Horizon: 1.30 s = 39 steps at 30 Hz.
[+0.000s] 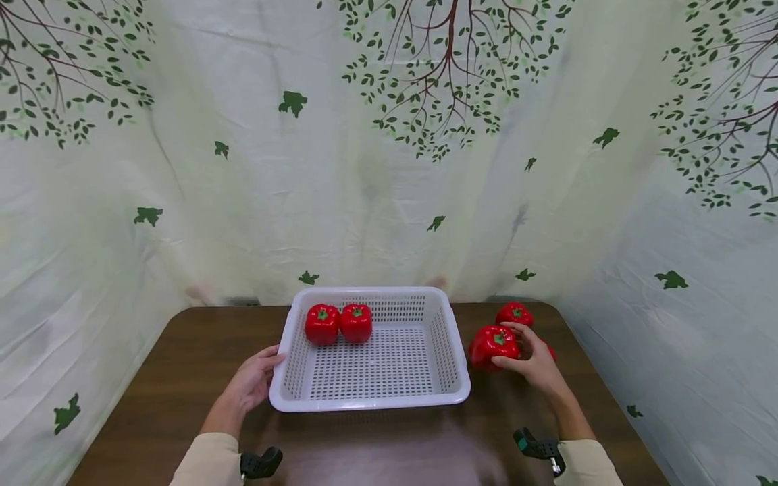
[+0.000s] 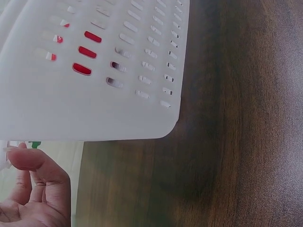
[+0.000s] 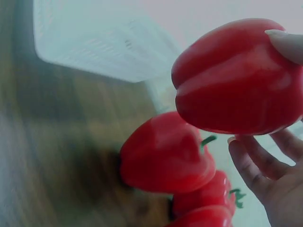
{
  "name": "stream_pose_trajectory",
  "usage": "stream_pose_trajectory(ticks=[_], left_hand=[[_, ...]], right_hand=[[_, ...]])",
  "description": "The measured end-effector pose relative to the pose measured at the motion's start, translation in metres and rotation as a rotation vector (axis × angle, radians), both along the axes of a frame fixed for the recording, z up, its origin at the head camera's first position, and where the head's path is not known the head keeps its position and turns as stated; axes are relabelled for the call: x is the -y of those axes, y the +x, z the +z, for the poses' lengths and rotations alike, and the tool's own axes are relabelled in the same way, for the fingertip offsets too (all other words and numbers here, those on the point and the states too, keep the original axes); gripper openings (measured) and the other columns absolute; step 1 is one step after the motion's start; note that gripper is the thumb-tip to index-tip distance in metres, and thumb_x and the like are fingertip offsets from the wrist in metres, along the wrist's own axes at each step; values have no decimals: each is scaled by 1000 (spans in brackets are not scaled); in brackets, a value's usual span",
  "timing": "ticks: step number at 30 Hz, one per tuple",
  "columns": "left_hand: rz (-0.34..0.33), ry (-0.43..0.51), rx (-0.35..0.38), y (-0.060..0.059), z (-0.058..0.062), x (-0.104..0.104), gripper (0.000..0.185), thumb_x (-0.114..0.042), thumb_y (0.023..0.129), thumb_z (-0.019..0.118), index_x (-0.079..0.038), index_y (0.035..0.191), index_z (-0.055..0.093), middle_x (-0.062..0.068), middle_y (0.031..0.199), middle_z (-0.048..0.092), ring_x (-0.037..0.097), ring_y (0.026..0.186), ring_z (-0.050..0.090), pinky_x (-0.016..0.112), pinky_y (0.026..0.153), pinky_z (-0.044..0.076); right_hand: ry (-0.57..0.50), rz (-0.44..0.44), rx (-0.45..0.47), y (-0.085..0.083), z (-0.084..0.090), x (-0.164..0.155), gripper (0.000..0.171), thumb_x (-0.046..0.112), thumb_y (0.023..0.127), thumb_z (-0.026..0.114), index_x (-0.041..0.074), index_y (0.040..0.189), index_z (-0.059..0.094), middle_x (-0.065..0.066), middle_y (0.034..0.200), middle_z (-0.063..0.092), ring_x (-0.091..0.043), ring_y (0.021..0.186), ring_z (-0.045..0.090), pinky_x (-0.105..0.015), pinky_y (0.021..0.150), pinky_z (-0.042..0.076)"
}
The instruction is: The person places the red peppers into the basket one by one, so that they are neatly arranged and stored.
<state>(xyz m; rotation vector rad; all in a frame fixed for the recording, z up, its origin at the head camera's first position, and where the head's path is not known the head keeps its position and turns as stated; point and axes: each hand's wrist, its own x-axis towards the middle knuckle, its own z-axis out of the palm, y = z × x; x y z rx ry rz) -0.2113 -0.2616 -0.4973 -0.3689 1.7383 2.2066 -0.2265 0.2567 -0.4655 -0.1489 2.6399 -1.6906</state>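
Gripping a red pepper (image 1: 494, 344) (image 3: 236, 78), the right hand (image 1: 535, 364) (image 3: 272, 177) sat at about 4 o'clock from the basket (image 1: 371, 401), fingers curled round the fruit; in the right wrist view it looked lifted clear of the peppers under it. Left hand (image 1: 252, 385) (image 2: 33, 189) was at the basket's 8 o'clock corner, fingers relaxed and apart, thumb tip against the white rim (image 2: 94, 118), holding nothing. Both worked over a dark wood table (image 1: 182, 378) (image 2: 236, 142).

Inside the basket, two red peppers (image 1: 322, 323) (image 1: 356, 322) stood side by side, touching, at the 11 o'clock end against the far wall. Their red showed through the wall slots in the left wrist view.

Right of the basket, past the held pepper at 2 o'clock, another pepper (image 1: 514, 313) stood on the table. One more (image 1: 550, 352) was mostly hidden behind the right hand. The right wrist view showed three peppers clustered below the held one (image 3: 165, 153), blurred.

Behind all that: a pale curtain with tree print (image 1: 425, 101).
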Motion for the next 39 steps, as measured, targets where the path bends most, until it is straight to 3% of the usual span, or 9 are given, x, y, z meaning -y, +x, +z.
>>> stream_pose_trajectory(ticks=[11, 25, 39], left_hand=[[0, -5, -14, 0, 0, 0, 43, -22, 100, 52, -4, 137, 40, 0, 108, 64, 20, 99, 62, 46, 88, 51], [-1, -3, -6, 3, -1, 2, 46, -24, 100, 52, -4, 139, 37, 0, 109, 63, 21, 100, 62, 47, 90, 51], [14, 14, 12, 0, -1, 2, 50, -24, 100, 52, -4, 142, 34, 4, 115, 61, 25, 106, 60, 53, 95, 47]], right_hand=[[-59, -6, 28, -12, 15, 17, 77, 20, 79, 79, 13, 144, 37, -20, 143, 41, -41, 123, 44, -51, 94, 48], [-208, -11, 71, -31, 20, 49, 85, 22, 75, 83, 18, 146, 36, -12, 146, 39, -35, 126, 42, -51, 97, 46], [-204, 12, 92, -54, 14, 77, 87, 25, 75, 83, 19, 146, 35, -9, 146, 41, -34, 126, 43, -50, 98, 46]])
